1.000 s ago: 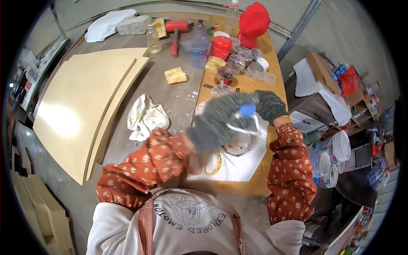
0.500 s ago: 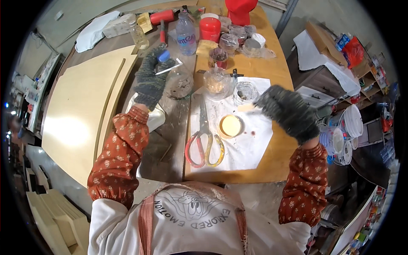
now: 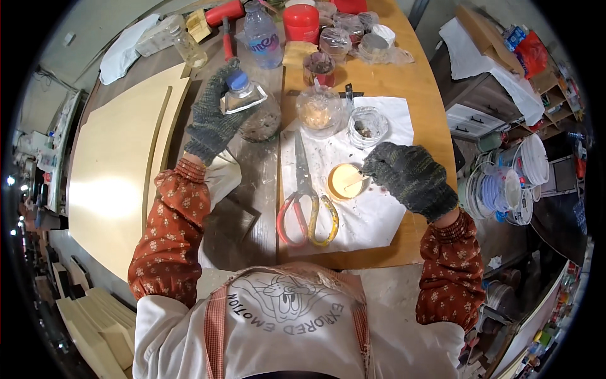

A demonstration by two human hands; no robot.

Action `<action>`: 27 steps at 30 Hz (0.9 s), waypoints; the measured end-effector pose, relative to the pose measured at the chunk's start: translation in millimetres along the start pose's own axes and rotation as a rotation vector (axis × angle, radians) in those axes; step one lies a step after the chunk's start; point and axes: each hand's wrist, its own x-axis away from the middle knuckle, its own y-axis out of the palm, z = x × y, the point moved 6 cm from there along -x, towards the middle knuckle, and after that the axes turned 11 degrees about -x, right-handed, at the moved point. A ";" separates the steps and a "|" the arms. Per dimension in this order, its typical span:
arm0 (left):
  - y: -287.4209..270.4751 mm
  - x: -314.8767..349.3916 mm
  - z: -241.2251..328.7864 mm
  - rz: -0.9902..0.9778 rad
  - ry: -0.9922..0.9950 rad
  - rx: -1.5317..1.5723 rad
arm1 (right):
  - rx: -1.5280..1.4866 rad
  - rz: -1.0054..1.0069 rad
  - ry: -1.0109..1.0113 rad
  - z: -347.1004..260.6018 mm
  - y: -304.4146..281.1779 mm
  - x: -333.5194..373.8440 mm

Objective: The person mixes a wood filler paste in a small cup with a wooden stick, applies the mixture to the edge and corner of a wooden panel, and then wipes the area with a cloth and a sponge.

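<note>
Scissors (image 3: pixel 305 186) lie on a paper sheet (image 3: pixel 372 222) upon the bench (image 3: pixel 434 126); a tub (image 3: pixel 330 185) stands right of them, a jar (image 3: pixel 368 144) behind it. A bottle (image 3: pixel 262 36) stands farther back; boards (image 3: pixel 110 158) lie to the left.

The right hand (image 3: pixel 410 180), gloved, concealed the rear end of the thin stick (image 3: pixel 357 182) in its grasp, so the stick's full length was not established; the left hand (image 3: pixel 216 117) likewise covered part of the blue-capped bottle (image 3: pixel 260 123). The top edge cut off a red object (image 3: pixel 350 5) behind the jars, and the articles on the far-left shelf (image 3: pixel 66 129) were too small and blurred to identify.
</note>
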 end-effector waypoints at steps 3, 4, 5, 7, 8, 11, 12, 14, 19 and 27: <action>-5.0 2.8 -1.9 -0.140 -0.001 0.102 | 0.116 -0.027 -0.016 4.0 3.6 6.8; -7.3 3.0 0.8 -0.150 0.016 0.143 | 0.142 -0.044 0.009 6.1 5.3 8.6; -8.6 3.6 0.9 -0.161 0.032 0.184 | 0.112 -0.048 0.045 7.7 4.3 8.7; -15.1 5.2 -10.6 -0.206 0.084 0.181 | 0.068 -0.050 0.117 6.7 0.5 6.5; -17.4 6.3 -15.7 -0.218 0.087 0.190 | 0.063 -0.029 0.099 5.9 -0.8 7.4; -26.9 11.0 -32.2 -0.268 0.002 0.202 | 0.033 0.009 0.048 4.6 -3.1 7.8; -29.2 12.5 -39.7 -0.281 -0.037 0.210 | 0.037 0.004 0.043 -0.7 -5.6 5.1; -33.3 16.4 -58.6 -0.305 -0.116 0.190 | 0.063 -0.028 0.061 -6.5 -4.0 3.7; -44.8 14.7 -66.1 -0.082 -0.262 0.235 | 0.108 -0.020 0.038 -12.7 -1.9 5.7; -10.2 0.8 97.5 -0.281 0.533 -0.356 | 0.040 -0.019 0.107 -15.1 -8.8 12.0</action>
